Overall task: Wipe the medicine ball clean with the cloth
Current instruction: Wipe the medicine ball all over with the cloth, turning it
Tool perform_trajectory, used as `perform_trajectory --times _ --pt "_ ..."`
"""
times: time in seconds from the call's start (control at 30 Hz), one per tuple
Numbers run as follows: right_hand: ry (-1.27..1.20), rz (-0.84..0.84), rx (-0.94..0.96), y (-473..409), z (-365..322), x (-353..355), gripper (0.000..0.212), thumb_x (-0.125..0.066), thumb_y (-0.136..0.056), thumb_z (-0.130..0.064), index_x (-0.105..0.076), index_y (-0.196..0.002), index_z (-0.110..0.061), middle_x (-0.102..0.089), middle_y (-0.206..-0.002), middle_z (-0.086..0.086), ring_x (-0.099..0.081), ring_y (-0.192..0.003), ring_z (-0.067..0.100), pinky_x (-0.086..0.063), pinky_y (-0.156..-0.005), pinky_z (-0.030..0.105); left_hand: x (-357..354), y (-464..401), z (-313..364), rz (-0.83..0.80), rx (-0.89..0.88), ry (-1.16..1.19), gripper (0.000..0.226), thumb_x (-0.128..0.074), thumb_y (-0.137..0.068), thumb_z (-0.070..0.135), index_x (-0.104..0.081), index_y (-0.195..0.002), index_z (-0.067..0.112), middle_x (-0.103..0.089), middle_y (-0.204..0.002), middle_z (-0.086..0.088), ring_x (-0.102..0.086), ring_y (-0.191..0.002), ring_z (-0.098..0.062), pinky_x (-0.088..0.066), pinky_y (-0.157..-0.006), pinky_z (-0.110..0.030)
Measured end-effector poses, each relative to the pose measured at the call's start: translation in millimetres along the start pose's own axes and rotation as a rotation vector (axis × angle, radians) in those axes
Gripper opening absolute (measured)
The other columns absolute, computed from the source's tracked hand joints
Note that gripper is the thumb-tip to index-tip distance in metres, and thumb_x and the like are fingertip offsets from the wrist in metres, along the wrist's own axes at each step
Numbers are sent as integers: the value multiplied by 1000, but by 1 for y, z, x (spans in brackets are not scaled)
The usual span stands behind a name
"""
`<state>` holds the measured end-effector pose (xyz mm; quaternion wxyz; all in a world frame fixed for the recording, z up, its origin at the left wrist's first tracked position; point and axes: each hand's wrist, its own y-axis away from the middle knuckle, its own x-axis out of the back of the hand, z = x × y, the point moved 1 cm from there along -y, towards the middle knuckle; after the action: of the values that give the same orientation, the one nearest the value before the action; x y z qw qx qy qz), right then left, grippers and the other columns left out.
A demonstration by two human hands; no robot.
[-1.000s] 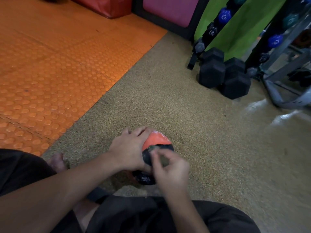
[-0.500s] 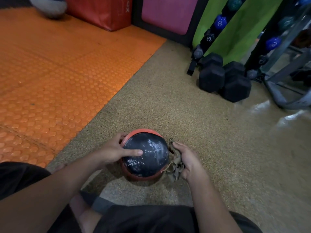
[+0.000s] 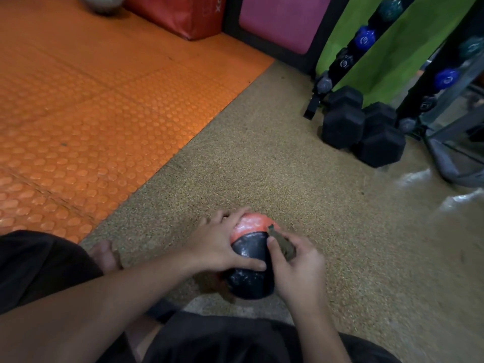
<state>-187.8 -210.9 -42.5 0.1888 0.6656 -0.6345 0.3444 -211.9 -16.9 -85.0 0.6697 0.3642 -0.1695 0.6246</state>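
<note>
A black and orange medicine ball [image 3: 250, 260] rests on the speckled floor in front of my crossed legs. My left hand [image 3: 218, 246] grips its left side, fingers over the orange top and thumb across the black face. My right hand [image 3: 298, 268] holds a bunched brownish cloth [image 3: 284, 246] against the ball's upper right side. The ball's black surface looks wet and streaked.
Two black hex dumbbells [image 3: 364, 132] lie at the right rear beside a dumbbell rack [image 3: 348, 58] holding small blue and black weights. An orange studded mat [image 3: 91, 106] covers the left floor, with a red pad [image 3: 183, 14] and pink pad [image 3: 282, 19] behind it.
The ball has been turned so its orange part now faces up and away. My right hand has moved the cloth from the ball's lower right side up to its upper right.
</note>
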Motion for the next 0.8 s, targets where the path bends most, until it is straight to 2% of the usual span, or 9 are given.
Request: perform_trajectory --times 0.17,0.27,0.4,0.47,0.53,0.6,0.67,0.73,0.8 --pt "131 37 32 1 7 1 19 -75 -91 -28 -79 -109 -24 -69 -102 -11 -67 -89 14 -49 -77 28 -8 -11 -1 -53 -223 132 128 -81 -52 88 -12 -157 62 -7 -168 24 -22 -156 -19 -30 -125 -50" --pt "246 26 122 2 -3 -1 28 -64 -93 -41 -76 -114 -27 -69 -105 -7 -68 -85 19 -55 -71 34 -8 -16 -7 -46 -259 154 132 -92 -49 74 -17 -156 61 -9 -169 20 -25 -154 -15 -29 -126 -40" --pt "394 -81 343 20 -21 -15 37 -51 -92 -56 -72 -115 -36 -69 -106 -10 -69 -75 18 -56 -58 35 -13 -18 -10 -8 -298 172 121 -95 -61 48 -20 -156 60 -15 -167 14 -29 -153 -14 -26 -120 -25" --pt "356 -35 317 16 -14 -9 31 -55 -92 -52 -75 -110 -36 -70 -101 -10 -68 -71 18 -54 -56 32 -12 -16 -9 -13 -291 155 127 -94 -55 62 -19 -158 58 -13 -167 18 -29 -152 -13 -28 -122 -30" --pt "328 71 201 4 0 3 22 -64 -92 -43 -78 -103 -32 -72 -96 -8 -69 -71 20 -50 -57 28 -11 -12 -4 -6 -267 121 135 -88 -45 80 -18 -158 58 -11 -165 25 -31 -151 -16 -33 -124 -40" --pt "312 141 103 -1 5 8 16 -70 -91 -35 -79 -100 -26 -74 -95 -5 -70 -74 23 -47 -61 27 -13 -13 2 11 -248 78 137 -82 -40 88 -18 -157 59 -12 -164 26 -34 -150 -19 -35 -123 -45" --pt "374 106 163 6 -5 -2 18 -67 -89 -37 -78 -100 -28 -73 -93 -5 -69 -70 23 -52 -57 30 -15 -15 4 15 -255 92 129 -83 -45 80 -17 -154 62 -15 -163 23 -37 -149 -21 -38 -121 -46" --pt "445 -19 307 23 -21 -17 24 -60 -87 -44 -74 -102 -32 -70 -93 -7 -67 -65 22 -54 -51 35 -17 -16 0 27 -277 128 114 -81 -58 60 -17 -152 64 -18 -162 21 -42 -147 -22 -40 -119 -43" --pt "440 -72 370 25 -22 -17 26 -57 -88 -47 -73 -105 -35 -70 -95 -9 -67 -66 20 -54 -52 35 -16 -15 -4 28 -299 128 112 -80 -59 58 -16 -151 65 -19 -161 20 -43 -146 -22 -40 -119 -42"
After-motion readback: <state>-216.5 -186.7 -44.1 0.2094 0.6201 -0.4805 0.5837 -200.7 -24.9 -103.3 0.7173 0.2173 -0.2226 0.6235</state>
